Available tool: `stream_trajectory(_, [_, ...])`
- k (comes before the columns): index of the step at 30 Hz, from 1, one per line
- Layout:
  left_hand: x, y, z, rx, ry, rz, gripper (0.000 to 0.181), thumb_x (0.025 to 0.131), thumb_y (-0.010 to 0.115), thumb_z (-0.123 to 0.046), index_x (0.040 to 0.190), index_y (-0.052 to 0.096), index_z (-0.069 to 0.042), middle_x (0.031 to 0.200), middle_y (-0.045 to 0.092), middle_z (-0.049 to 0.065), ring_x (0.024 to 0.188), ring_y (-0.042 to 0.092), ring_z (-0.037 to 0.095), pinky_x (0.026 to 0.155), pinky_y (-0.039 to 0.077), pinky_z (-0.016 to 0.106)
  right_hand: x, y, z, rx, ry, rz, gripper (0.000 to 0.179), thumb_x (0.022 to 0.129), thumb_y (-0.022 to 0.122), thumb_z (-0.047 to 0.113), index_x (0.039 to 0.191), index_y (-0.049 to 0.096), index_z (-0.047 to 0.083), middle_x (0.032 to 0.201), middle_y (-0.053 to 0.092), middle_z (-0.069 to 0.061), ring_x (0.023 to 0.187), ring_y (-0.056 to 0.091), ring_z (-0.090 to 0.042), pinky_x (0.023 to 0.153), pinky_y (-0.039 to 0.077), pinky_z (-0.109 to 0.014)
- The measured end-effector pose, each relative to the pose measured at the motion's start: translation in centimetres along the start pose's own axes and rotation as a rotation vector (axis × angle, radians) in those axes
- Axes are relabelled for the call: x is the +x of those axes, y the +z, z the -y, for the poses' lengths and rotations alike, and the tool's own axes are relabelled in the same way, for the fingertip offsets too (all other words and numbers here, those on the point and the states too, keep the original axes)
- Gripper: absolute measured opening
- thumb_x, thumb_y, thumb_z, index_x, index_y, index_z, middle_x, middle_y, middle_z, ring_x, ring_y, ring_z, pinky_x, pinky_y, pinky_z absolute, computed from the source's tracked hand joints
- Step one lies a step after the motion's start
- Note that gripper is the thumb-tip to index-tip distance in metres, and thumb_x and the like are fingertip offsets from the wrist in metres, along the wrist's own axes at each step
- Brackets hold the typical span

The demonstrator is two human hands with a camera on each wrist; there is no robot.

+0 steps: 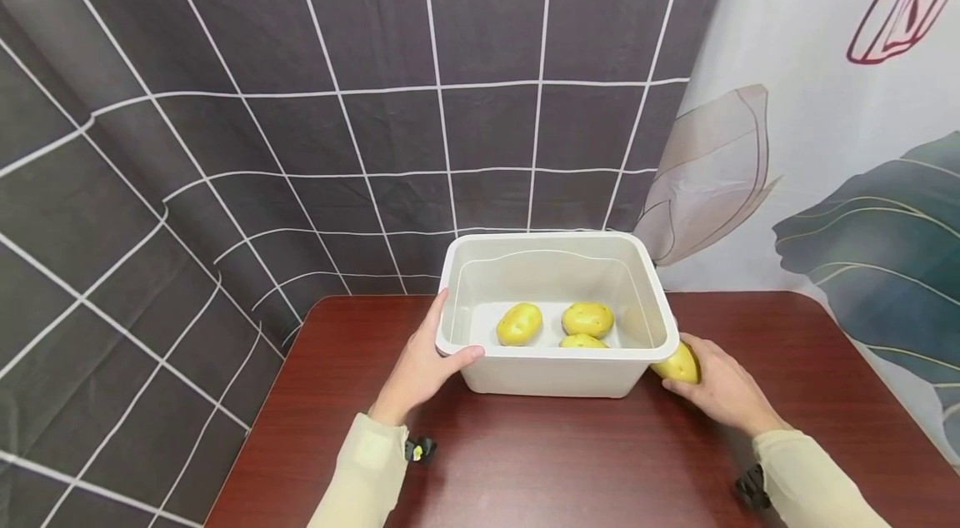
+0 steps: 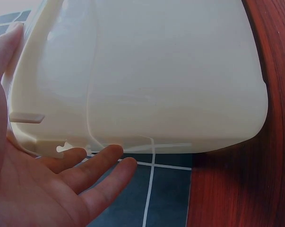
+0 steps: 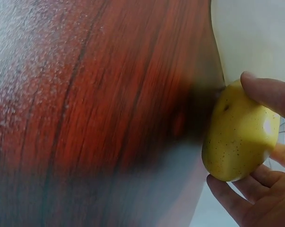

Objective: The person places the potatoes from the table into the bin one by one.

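Observation:
A white plastic bin point(image 1: 547, 374) stands on the table with several yellow potatoes inside, among them a potato point(image 1: 519, 324) on the left and another potato point(image 1: 587, 318) on the right. My left hand point(image 1: 420, 366) holds the bin's near left corner, thumb over the front rim and fingers along the left side. From below, the left wrist view shows this hand point(image 2: 43, 189) under the rim. Beside the bin's right side, my right hand point(image 1: 723, 382) grips a yellow potato point(image 3: 239, 135) between thumb and fingers, low by the tabletop.
The reddish-brown wooden table point(image 1: 540, 461) carries the bin near its back edge. Behind it hangs a dark grey cloth point(image 1: 375, 128) with white grid lines. At the right is a white curtain point(image 1: 810, 95) with leaf prints.

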State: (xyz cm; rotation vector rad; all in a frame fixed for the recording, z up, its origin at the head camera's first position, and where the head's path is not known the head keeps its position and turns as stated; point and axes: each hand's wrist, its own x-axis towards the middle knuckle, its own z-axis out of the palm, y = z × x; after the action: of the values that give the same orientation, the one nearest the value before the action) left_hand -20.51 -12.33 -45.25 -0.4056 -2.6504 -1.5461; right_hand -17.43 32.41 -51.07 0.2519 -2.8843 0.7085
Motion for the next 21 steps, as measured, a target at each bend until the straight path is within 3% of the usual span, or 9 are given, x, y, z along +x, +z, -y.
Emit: stream_trajectory(21, [-0.1, 0.0, -0.1, 0.002, -0.003, -0.002, 0.102, 0.082, 0.084, -0.041, 0.161, 0.023, -0.022, 0.155, 0.043, 0.009, 0.126, 0.054, 0.027, 0.108, 0.039, 0.049, -0.2, -1.8, -0.1, 0.008, -0.022, -0.072, 0.077, 0.078, 0.086, 0.027, 0.138, 0.049, -0.004, 0.124, 0.058, -0.028, 0.105, 0.056, -0.042, 0.082, 0.044, -0.057])
